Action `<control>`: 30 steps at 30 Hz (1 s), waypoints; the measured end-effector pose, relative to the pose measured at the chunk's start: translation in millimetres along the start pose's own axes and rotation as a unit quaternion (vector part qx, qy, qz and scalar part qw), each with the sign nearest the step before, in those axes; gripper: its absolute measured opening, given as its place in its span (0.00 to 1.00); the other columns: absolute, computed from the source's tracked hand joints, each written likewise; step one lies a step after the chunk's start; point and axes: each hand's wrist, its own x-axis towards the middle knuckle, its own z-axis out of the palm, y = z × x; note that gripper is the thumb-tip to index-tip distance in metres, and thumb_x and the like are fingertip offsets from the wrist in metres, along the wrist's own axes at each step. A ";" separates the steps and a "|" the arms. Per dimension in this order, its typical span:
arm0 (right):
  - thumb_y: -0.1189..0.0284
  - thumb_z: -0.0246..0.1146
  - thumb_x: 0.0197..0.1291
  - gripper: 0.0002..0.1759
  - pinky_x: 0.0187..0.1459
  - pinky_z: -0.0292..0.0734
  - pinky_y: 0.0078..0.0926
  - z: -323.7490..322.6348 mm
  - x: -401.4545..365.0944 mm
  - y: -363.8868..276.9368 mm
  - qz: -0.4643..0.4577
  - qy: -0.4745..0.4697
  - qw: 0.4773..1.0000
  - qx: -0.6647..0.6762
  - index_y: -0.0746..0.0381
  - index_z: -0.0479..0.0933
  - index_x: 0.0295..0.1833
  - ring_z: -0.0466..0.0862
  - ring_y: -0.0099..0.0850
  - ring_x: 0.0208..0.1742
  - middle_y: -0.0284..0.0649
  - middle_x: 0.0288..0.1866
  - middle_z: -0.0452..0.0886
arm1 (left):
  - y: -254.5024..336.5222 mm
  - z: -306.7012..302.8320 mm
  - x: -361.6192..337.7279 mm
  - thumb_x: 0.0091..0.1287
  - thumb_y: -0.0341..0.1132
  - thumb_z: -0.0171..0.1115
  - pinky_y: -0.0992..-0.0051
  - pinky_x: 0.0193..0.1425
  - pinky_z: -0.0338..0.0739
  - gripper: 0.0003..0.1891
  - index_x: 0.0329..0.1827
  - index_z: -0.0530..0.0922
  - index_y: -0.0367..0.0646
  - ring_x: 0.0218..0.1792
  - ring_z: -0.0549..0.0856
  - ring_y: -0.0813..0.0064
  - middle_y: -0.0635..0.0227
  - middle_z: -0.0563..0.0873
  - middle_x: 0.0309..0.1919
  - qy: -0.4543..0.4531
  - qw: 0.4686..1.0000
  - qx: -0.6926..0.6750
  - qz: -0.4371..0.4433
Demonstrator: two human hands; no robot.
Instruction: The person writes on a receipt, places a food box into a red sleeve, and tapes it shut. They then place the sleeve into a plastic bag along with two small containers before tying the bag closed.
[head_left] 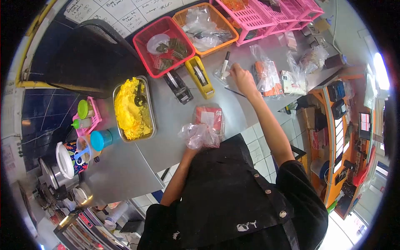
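At the table's front edge, my left hand (192, 150) is closed on the gathered clear plastic of a bag. Inside this plastic bag (210, 118) lies a flat red and brown packet. My right hand (243, 80) reaches over the table to the right, its fingers curled together; what they hold, if anything, is too small to make out. Beside those fingers are a white marker (225, 64) with a black cap and a small clear plastic piece (218, 77). A thin dark stick (234, 91) lies just below the hand.
A metal tray (152, 121) of yellow food with a black spoon sits left. Black (178, 86) and yellow (200, 78) tape dispensers stand mid-table. Red (140, 53) and orange (231, 26) baskets are behind. Bagged packets (268, 79) lie right; a blue cup (100, 140) stands left.
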 end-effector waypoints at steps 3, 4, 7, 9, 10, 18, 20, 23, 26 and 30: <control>0.70 0.60 0.72 0.09 0.40 0.84 0.44 -15.6 2.1 3.7 -0.021 0.052 0.992 0.113 0.65 0.72 0.47 0.89 0.47 0.38 0.52 0.34 0.86 | 2.7 -0.6 5.9 0.76 0.39 0.58 0.53 0.57 0.75 0.12 0.54 0.81 0.42 0.51 0.82 0.52 0.55 0.84 0.46 -0.007 1.000 0.007 0.019; 0.73 0.60 0.72 0.08 0.39 0.85 0.37 -20.2 2.6 1.8 -0.013 0.066 0.980 0.187 0.67 0.73 0.46 0.91 0.40 0.38 0.49 0.34 0.86 | 2.4 -1.0 6.4 0.76 0.38 0.58 0.53 0.56 0.76 0.12 0.53 0.81 0.42 0.50 0.82 0.52 0.55 0.84 0.46 -0.009 1.000 0.011 0.023; 0.75 0.56 0.75 0.06 0.39 0.86 0.30 -13.6 9.1 8.6 0.019 0.068 0.970 0.231 0.68 0.71 0.47 0.90 0.33 0.39 0.46 0.37 0.85 | -0.1 -1.1 6.3 0.76 0.38 0.57 0.54 0.54 0.76 0.11 0.53 0.81 0.42 0.49 0.82 0.52 0.56 0.84 0.45 -0.012 0.999 0.022 0.029; 0.73 0.55 0.76 0.07 0.40 0.87 0.29 8.0 18.4 17.7 0.066 0.043 0.943 0.323 0.68 0.70 0.49 0.90 0.34 0.40 0.46 0.41 0.85 | -0.5 -1.0 5.5 0.76 0.38 0.57 0.54 0.53 0.76 0.11 0.52 0.80 0.42 0.48 0.82 0.53 0.56 0.84 0.44 -0.014 0.999 0.030 0.035; 0.72 0.55 0.78 0.09 0.40 0.87 0.29 20.1 21.7 21.8 0.111 0.016 0.904 0.412 0.68 0.69 0.51 0.90 0.35 0.41 0.47 0.45 0.85 | -1.5 -1.0 5.2 0.76 0.38 0.57 0.54 0.52 0.76 0.11 0.52 0.80 0.42 0.47 0.82 0.53 0.56 0.84 0.44 -0.015 0.999 0.035 0.038; 0.63 0.55 0.79 0.15 0.42 0.80 0.28 8.2 14.0 -15.9 0.171 -0.064 0.871 0.457 0.67 0.72 0.51 0.81 0.27 0.39 0.40 0.41 0.82 | -1.1 -3.1 10.9 0.76 0.37 0.56 0.54 0.46 0.76 0.09 0.49 0.80 0.41 0.43 0.83 0.53 0.56 0.83 0.41 -0.012 0.990 0.107 0.087; 0.62 0.57 0.78 0.17 0.35 0.76 0.28 -23.1 15.3 -33.9 0.189 -0.091 0.838 0.503 0.68 0.74 0.49 0.76 0.23 0.31 0.37 0.32 0.80 | 0.8 -5.7 13.9 0.76 0.37 0.56 0.55 0.45 0.76 0.09 0.49 0.80 0.41 0.42 0.83 0.54 0.57 0.83 0.41 -0.004 0.983 0.149 0.108; 0.66 0.62 0.74 0.13 0.36 0.77 0.26 -62.2 -6.0 -55.1 0.068 0.052 0.942 0.325 0.68 0.79 0.45 0.78 0.22 0.32 0.35 0.33 0.81 | 11.4 -9.6 12.8 0.73 0.33 0.57 0.59 0.42 0.76 0.07 0.46 0.78 0.41 0.38 0.82 0.58 0.59 0.82 0.38 0.068 0.976 0.096 0.183; 0.72 0.61 0.74 0.10 0.41 0.83 0.27 -54.2 -57.0 -72.5 0.042 -0.121 0.881 0.457 0.70 0.78 0.48 0.86 0.26 0.37 0.39 0.37 0.85 | 7.8 14.8 2.1 0.68 0.32 0.62 0.62 0.41 0.76 0.06 0.44 0.77 0.42 0.36 0.82 0.60 0.60 0.81 0.36 0.074 0.981 -0.174 -0.043; 0.78 0.55 0.77 0.08 0.48 0.87 0.29 18.5 -123.8 -68.4 0.068 -0.255 0.835 0.484 0.72 0.76 0.52 0.89 0.31 0.46 0.43 0.41 0.86 | 5.8 3.1 3.7 0.64 0.30 0.65 0.65 0.44 0.77 0.09 0.45 0.77 0.41 0.39 0.81 0.62 0.60 0.80 0.38 -0.028 0.973 -0.223 -0.048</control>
